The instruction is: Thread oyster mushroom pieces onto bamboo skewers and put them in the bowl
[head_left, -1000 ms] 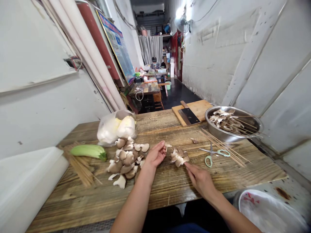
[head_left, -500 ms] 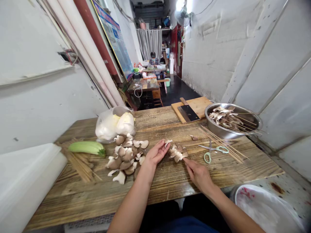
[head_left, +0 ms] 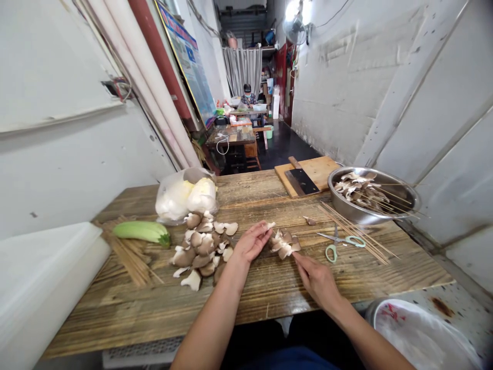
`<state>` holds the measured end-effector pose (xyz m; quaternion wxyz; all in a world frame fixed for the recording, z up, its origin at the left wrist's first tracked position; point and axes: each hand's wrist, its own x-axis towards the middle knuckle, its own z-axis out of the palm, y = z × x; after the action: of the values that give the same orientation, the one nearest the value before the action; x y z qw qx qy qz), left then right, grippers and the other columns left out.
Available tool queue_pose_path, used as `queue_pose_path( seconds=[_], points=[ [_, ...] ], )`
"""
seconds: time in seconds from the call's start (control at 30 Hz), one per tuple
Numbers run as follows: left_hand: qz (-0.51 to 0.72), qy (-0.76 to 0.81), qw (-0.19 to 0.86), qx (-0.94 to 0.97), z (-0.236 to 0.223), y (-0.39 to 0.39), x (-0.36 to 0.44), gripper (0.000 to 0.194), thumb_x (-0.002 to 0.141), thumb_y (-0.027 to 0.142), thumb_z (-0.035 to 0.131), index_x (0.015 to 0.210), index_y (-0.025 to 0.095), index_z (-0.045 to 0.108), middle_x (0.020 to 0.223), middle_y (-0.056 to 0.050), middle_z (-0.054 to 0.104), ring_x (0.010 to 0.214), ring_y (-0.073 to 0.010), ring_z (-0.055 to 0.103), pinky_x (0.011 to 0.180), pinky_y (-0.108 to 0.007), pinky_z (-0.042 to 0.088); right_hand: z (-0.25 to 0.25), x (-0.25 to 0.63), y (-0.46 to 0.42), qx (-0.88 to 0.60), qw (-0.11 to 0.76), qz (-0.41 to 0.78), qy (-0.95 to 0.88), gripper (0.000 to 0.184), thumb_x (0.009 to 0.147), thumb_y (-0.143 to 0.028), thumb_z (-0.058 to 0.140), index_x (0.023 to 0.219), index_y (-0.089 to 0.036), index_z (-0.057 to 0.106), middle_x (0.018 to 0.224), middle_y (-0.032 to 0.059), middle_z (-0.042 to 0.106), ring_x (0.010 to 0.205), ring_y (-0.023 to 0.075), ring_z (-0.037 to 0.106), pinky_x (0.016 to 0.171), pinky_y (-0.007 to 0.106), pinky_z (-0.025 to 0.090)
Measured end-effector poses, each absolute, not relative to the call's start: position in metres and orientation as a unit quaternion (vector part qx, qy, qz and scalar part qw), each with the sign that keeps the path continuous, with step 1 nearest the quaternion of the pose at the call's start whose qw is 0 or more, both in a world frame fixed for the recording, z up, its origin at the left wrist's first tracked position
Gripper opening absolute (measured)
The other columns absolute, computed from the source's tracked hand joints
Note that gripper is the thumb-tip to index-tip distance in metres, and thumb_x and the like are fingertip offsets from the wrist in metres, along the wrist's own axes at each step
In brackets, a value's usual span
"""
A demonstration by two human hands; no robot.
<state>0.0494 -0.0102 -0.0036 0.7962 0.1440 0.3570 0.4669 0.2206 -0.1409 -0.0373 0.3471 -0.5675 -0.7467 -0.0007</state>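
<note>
My left hand (head_left: 251,242) rests on the wooden table (head_left: 269,293), its fingers pinched on a small mushroom piece (head_left: 270,225). Just right of it lies a small cluster of mushroom pieces (head_left: 284,243). My right hand (head_left: 316,279) is closed with its fingertips at the near edge of that cluster; I cannot make out a stick under it. A pile of grey-brown oyster mushrooms (head_left: 202,247) lies just left of my left hand.
A steel bowl (head_left: 400,191) at the right holds skewered mushrooms. Loose bamboo skewers (head_left: 356,234) and green-handled scissors (head_left: 339,241) lie before it. A cleaver (head_left: 300,180) rests on a cutting board (head_left: 319,168). At the left are a plastic bag (head_left: 185,198), a green vegetable (head_left: 140,230), more skewers (head_left: 127,257).
Both hands stay almost where they were at the mushroom cluster. The view has shifted slightly, and my left fingers have edged a little toward the cluster.
</note>
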Motion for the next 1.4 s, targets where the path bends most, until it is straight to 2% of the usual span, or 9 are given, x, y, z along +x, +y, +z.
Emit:
queue_pose_path(
  seconds=[0.33,0.5,0.77,1.17,1.4],
  points=[
    [0.467,0.348,0.799,0.149,-0.0094,-0.0093,0.0494,0.013,0.073,-0.005,0.057,0.073,0.007,0.061,0.077,-0.008,0.065,0.077,-0.0132,0.064,0.077,-0.023,0.054,-0.0392,0.2228,-0.1428,-0.568,0.348,-0.008,-0.746,0.031,0.089,-0.015,0.039,0.111,-0.011,0.061,0.092,0.0118,0.070,0.076,0.0192,0.067,0.070,0.029,0.055],
    [0.436,0.357,0.811,0.159,-0.0116,-0.0091,0.0474,0.010,0.072,-0.001,0.061,0.074,0.009,0.061,0.079,-0.009,0.066,0.072,-0.0129,0.064,0.068,-0.022,0.054,-0.0395,0.2230,-0.1419,-0.566,0.354,-0.005,-0.744,0.031,0.089,-0.015,0.040,0.111,-0.013,0.061,0.093,0.0115,0.069,0.077,0.0184,0.067,0.071,0.028,0.054],
    [0.447,0.383,0.782,0.205,-0.0074,-0.0104,0.0492,0.014,0.067,0.000,0.065,0.076,0.009,0.061,0.068,-0.004,0.064,0.058,-0.0073,0.058,0.054,-0.016,0.048,-0.0391,0.2225,-0.1425,-0.563,0.360,-0.009,-0.744,0.031,0.088,-0.014,0.040,0.112,-0.014,0.061,0.093,0.0111,0.069,0.078,0.0185,0.068,0.070,0.028,0.055],
    [0.461,0.389,0.746,0.281,-0.0081,-0.0149,0.0535,0.027,0.053,0.011,0.078,0.076,0.010,0.063,0.069,-0.002,0.065,0.059,-0.0066,0.055,0.056,-0.018,0.043,-0.0379,0.2199,-0.1431,-0.560,0.364,-0.009,-0.744,0.032,0.088,-0.013,0.039,0.111,-0.013,0.061,0.092,0.0123,0.070,0.077,0.0191,0.067,0.070,0.029,0.055],
    [0.436,0.380,0.748,0.325,-0.0064,-0.0183,0.0567,0.033,0.050,0.014,0.079,0.079,0.011,0.066,0.070,-0.003,0.066,0.062,-0.0099,0.057,0.063,-0.023,0.041,-0.0339,0.2134,-0.1365,-0.575,0.353,-0.009,-0.738,0.033,0.088,-0.014,0.038,0.113,-0.012,0.061,0.089,0.0115,0.069,0.077,0.0188,0.067,0.071,0.028,0.054]
  ],
)
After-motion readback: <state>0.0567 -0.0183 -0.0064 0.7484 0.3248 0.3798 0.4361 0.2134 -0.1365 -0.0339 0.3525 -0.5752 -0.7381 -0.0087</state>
